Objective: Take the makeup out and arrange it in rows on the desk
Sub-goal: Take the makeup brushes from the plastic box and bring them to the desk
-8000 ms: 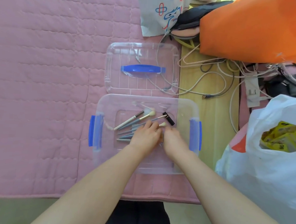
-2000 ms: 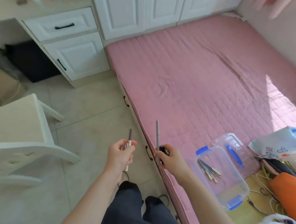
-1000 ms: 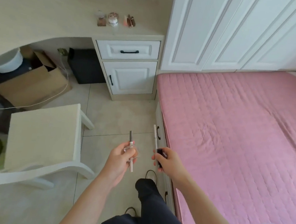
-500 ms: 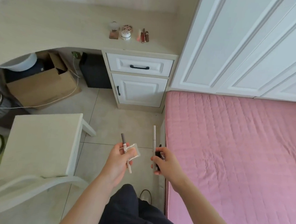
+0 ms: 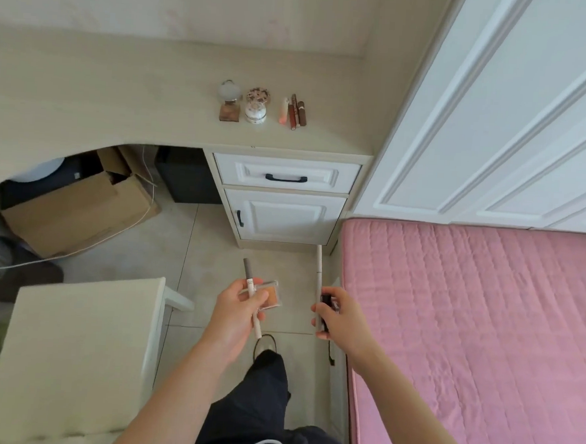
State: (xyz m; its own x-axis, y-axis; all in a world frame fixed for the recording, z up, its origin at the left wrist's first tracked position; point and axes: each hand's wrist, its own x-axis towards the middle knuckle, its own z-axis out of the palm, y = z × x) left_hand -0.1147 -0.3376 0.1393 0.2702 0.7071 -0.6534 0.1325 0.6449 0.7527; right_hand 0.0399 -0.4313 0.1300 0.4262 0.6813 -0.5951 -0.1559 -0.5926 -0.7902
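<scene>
1. L hand (image 5: 236,309) grips grey-tipped pencil (image 5: 250,289) w/ clear orange blush compact (image 5: 270,296); barrel print too small to read.
2. R hand (image 5: 340,319) grips slim white pencil (image 5: 319,269), small black item (image 5: 325,300).
3. Makeup row (image 5: 262,107) on desk (image 5: 121,91), 12 o'clock of hands.

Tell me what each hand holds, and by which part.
Left hand grips a slim pencil around its middle and a clear compact by its near side. Right hand grips a pale stick near its lower end, with a black item, mostly hidden.
</scene>
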